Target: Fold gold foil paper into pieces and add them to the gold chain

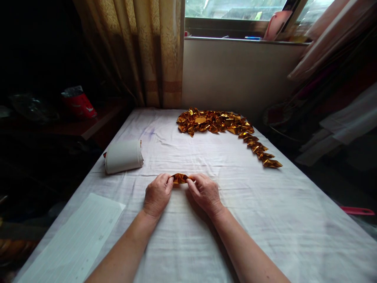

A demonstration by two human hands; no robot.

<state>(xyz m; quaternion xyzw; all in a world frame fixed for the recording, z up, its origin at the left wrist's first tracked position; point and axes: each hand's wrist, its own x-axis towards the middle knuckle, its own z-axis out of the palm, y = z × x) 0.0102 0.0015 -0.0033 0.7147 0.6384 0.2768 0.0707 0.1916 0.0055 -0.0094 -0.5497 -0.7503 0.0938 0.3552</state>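
Observation:
My left hand (157, 194) and my right hand (204, 192) meet over the middle of a table covered with white cloth (188, 243). Both pinch one small piece of gold foil paper (179, 178) between fingertips, the left at its left end, the right at its right end. The piece looks partly folded and rests low over the cloth. Farther back lies a pile of folded gold foil pieces (215, 122), with a row of them (262, 151) trailing toward the right edge.
A curled roll of white sheets (123, 156) lies at the left of the table. A lined white paper sheet (76, 239) sits at the near left corner. A curtain (141, 51) and a window sill (244, 38) stand behind; a red packet (79, 103) rests on a dark side shelf.

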